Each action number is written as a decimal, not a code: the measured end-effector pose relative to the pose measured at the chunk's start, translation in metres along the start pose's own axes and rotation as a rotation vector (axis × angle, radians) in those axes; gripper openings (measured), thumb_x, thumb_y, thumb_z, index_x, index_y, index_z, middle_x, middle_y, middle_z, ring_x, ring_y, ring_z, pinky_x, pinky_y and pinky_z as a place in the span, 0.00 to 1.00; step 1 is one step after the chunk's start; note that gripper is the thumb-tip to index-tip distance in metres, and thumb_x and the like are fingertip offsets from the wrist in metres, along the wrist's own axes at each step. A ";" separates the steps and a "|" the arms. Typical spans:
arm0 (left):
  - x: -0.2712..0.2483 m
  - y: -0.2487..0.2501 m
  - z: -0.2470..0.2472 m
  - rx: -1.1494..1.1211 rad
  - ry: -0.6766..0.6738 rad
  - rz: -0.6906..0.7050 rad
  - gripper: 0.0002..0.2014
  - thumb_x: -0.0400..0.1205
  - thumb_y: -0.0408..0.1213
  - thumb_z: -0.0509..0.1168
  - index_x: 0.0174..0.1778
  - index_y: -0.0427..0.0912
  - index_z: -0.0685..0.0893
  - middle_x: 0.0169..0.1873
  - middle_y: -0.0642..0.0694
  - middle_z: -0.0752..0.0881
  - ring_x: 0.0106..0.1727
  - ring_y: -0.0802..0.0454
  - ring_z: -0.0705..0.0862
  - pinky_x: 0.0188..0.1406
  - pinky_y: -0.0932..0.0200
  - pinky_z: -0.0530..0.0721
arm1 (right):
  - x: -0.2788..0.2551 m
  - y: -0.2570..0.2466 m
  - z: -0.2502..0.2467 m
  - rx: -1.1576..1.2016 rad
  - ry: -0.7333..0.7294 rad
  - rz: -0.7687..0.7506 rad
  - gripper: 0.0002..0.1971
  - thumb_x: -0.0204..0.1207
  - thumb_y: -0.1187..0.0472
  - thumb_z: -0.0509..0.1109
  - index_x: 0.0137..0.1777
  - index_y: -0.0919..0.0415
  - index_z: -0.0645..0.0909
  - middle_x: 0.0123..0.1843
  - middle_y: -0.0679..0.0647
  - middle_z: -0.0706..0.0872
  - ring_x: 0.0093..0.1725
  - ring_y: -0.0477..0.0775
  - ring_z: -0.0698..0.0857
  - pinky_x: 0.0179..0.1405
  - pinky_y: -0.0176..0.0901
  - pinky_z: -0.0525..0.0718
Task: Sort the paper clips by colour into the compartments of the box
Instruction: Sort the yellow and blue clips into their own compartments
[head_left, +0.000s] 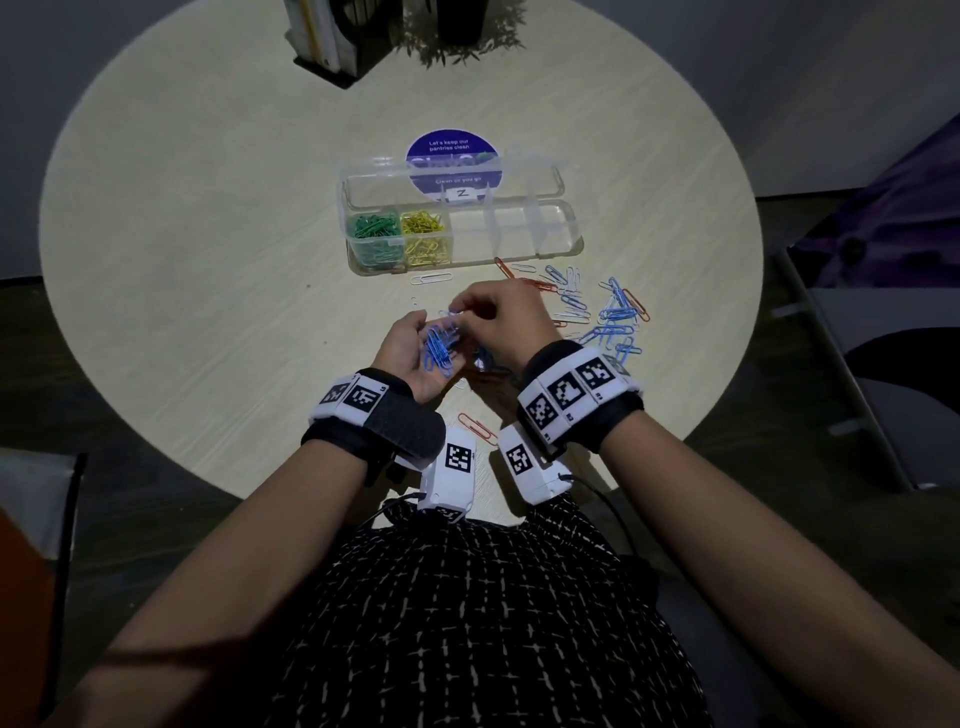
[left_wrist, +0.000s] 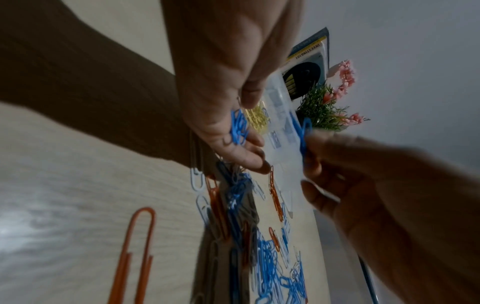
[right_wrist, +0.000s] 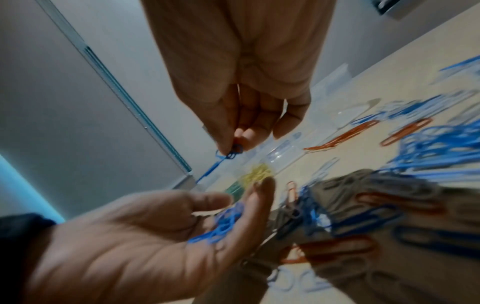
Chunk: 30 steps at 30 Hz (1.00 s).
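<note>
My left hand (head_left: 410, 348) lies palm up over the table, and a small bunch of blue paper clips (head_left: 440, 349) rests in it. The same bunch of blue clips (right_wrist: 223, 226) shows on the left palm (right_wrist: 155, 226) in the right wrist view. Just above the palm, my right hand (head_left: 498, 317) pinches a single blue clip (left_wrist: 303, 133) between thumb and forefinger. The clear compartment box (head_left: 566, 228) stands beyond the hands with its lid back. Green clips (head_left: 371, 231) fill its leftmost compartment and yellow clips (head_left: 423, 234) the one beside it. Loose blue, orange and white clips (head_left: 602, 312) lie to the right.
A lone orange clip (head_left: 475, 426) lies near the table's front edge and a white clip (head_left: 431, 279) in front of the box. A round blue sticker (head_left: 452, 150) sits under the lid. A book holder (head_left: 327, 36) and a potted plant (head_left: 457, 26) stand at the far edge.
</note>
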<state>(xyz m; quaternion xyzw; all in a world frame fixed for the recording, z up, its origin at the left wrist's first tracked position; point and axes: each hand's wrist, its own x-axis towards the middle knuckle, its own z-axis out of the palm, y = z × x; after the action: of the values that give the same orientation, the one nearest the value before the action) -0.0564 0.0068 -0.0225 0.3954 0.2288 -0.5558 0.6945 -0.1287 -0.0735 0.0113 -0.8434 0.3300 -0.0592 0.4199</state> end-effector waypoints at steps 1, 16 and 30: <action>0.000 0.000 0.000 -0.007 -0.001 -0.007 0.24 0.90 0.44 0.44 0.37 0.33 0.76 0.28 0.38 0.82 0.29 0.48 0.83 0.25 0.62 0.85 | 0.000 -0.002 0.002 0.008 -0.003 -0.003 0.07 0.73 0.69 0.70 0.48 0.69 0.88 0.48 0.64 0.91 0.47 0.54 0.84 0.55 0.40 0.81; 0.004 0.017 -0.012 0.153 0.056 -0.067 0.21 0.88 0.44 0.49 0.27 0.45 0.65 0.08 0.52 0.65 0.06 0.58 0.61 0.06 0.72 0.55 | 0.002 0.035 0.009 -0.334 -0.001 0.348 0.11 0.78 0.68 0.61 0.53 0.71 0.83 0.55 0.68 0.86 0.60 0.66 0.81 0.55 0.50 0.80; -0.003 0.004 0.003 -0.027 -0.071 -0.010 0.25 0.90 0.42 0.43 0.41 0.29 0.78 0.25 0.33 0.87 0.25 0.46 0.86 0.21 0.62 0.86 | -0.004 0.014 -0.001 0.174 0.019 0.175 0.08 0.72 0.70 0.72 0.49 0.70 0.87 0.40 0.56 0.85 0.42 0.50 0.82 0.39 0.29 0.78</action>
<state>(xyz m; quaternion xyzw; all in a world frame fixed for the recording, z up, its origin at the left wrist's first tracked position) -0.0534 0.0065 -0.0174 0.3649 0.2133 -0.5699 0.7047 -0.1392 -0.0781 0.0026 -0.7712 0.3997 -0.0589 0.4919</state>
